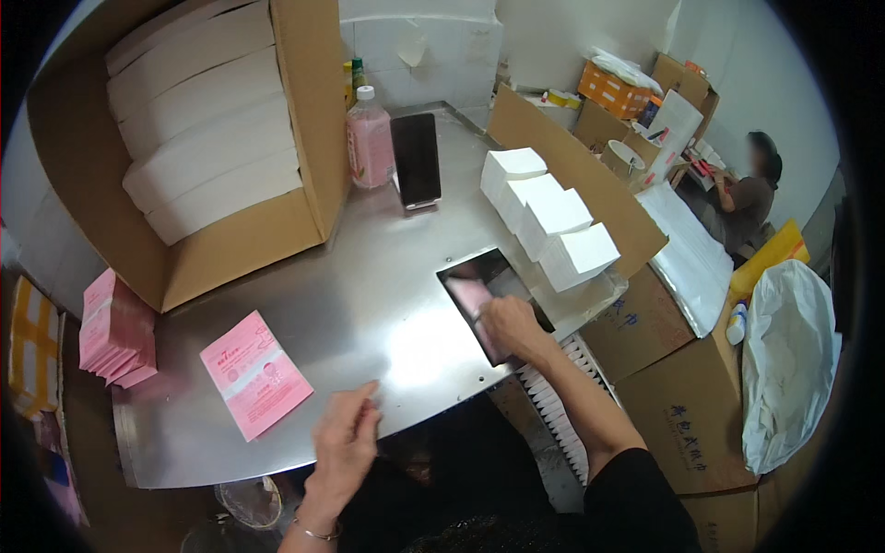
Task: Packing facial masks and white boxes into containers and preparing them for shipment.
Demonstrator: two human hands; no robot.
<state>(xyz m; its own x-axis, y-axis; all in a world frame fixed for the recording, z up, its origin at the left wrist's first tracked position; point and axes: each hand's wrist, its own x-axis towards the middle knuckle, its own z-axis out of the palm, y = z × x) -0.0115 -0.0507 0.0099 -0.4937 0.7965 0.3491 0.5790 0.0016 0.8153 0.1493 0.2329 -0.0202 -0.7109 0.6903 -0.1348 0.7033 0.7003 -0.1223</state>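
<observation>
My right hand (514, 327) is closed on a pink packet (471, 295), blurred by motion, over a dark rectangular opening (502, 276) in the metal table (369, 276). My left hand (345, 431) hovers at the table's front edge with loosely curled fingers; a gap shows by the thumb, and nothing is visible in it. Left of it, a flat pink printed packet (256, 376) with a pale band lies on the table. A stack of similar pink packets (118, 332) stands at the far left edge. White folded tissue stacks (553, 217) line up beyond the opening.
A large carton (309, 120) of white paper stacks stands at the back left. Behind are a phone (417, 161) on a stand and a pink bottle (369, 138). Cartons (682, 415) and a white plastic bag (791, 364) sit at right. Another person (742, 198) sits farther back.
</observation>
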